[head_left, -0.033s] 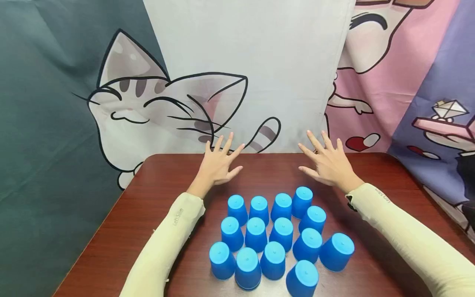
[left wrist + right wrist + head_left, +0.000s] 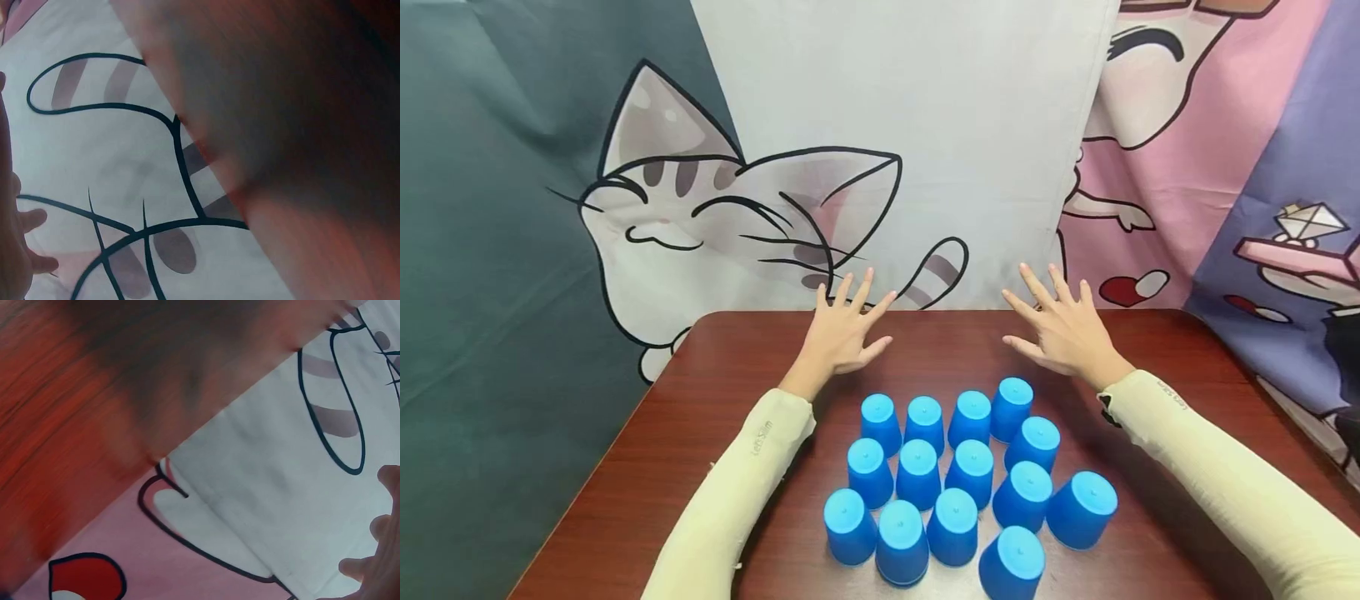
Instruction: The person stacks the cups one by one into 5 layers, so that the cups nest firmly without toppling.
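My left hand [image 2: 840, 333] is held out over the far part of the table, its fingers straight and spread, gripping nothing. To its right, my right hand [image 2: 1063, 333] is stretched out in the same way, also holding nothing. Between the forearms and nearer to me, several blue cups [image 2: 917, 475] stand upside down in uneven rows. The right hand's closest cup [image 2: 1012, 408] is at the far right of the back row; the left hand's closest is the back-left cup [image 2: 880, 423]. Neither hand touches a cup. The wrist views show only part of each hand [image 2: 15, 244] at the frame edge.
The reddish-brown wooden table [image 2: 655, 450] ends at a far edge just beyond the hands. Behind it hangs a cloth backdrop [image 2: 970, 108] printed with cartoon cats. One cup [image 2: 1081, 510] stands at the right of the group, another [image 2: 1012, 562] at the front.
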Demonstrator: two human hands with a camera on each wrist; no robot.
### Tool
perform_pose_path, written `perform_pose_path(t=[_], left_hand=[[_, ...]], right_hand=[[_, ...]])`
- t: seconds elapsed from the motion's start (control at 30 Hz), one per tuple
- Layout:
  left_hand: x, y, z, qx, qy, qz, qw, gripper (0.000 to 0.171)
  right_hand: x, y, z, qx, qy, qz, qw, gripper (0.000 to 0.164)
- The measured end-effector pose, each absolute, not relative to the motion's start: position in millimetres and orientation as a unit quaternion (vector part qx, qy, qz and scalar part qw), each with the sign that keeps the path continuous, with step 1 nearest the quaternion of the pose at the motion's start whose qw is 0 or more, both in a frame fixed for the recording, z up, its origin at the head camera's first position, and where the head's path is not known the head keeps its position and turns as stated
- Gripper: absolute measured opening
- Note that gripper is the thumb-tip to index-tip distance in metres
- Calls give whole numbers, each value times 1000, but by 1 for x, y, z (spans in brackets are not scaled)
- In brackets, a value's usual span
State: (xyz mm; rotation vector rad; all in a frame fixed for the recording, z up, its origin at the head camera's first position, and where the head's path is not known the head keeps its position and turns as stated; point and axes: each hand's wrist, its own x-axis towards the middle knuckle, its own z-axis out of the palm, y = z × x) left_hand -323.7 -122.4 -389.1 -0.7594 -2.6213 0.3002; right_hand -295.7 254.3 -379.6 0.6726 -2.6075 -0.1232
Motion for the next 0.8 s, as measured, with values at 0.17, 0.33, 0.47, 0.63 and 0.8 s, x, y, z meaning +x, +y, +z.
perform_pose_path(t=[0.17, 0.33, 0.47, 0.63, 0.8], left_hand=[[-320, -116, -391, -273, -935, 108, 201, 73], [-313, -114, -394, -263, -938, 121, 192, 74], [-309, -118, -394, -256, -939, 128, 190, 74], [-307, -121, -393, -257, -939, 121, 195, 75], [-302, -127, -393, -254, -939, 124, 197, 75]], right_hand=[[-291, 256, -378, 230, -946, -46, 225, 80], [-288, 256, -378, 229, -945, -42, 230, 82], [-287, 252, -378, 240, -942, -41, 230, 83], [-287, 249, -376, 243, -941, -44, 233, 84], [-284, 244, -374, 243, -939, -54, 239, 87]])
